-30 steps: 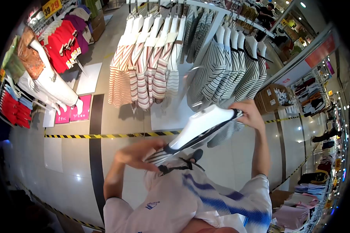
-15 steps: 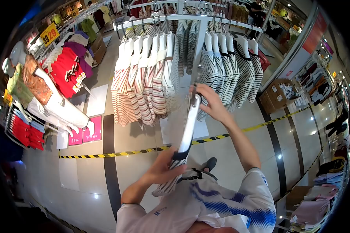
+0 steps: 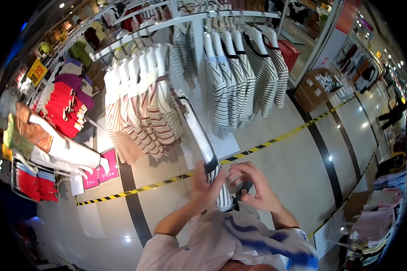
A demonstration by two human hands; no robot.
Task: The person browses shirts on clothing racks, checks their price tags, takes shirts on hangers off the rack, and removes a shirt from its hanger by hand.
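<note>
A striped garment [image 3: 223,198] with a dark neckband hangs on a white hanger [image 3: 198,131] in front of my body. My left hand [image 3: 207,186] is closed round the garment's near shoulder, at the hanger's lower end. The hanger's far end points up and away, towards the rack. Just right of the garment is my right hand [image 3: 254,186], its fingers curved and apart, holding nothing. Beyond, red-striped garments [image 3: 142,117] hang on the rack's left side, and black-striped garments [image 3: 244,81] hang on its right side.
A white rack [image 3: 197,40] stands ahead, with yellow-black tape [image 3: 276,140] across the floor before it. Mannequins [image 3: 63,140] and red clothes [image 3: 61,108] are at the left. Cardboard boxes [image 3: 309,92] stand at the right, with folded clothes [image 3: 375,221] nearer on that side.
My right hand has let go of the hanger's far end and come down beside the garment. The hanger now leans to the left. My left hand keeps its hold. The view has shifted.
</note>
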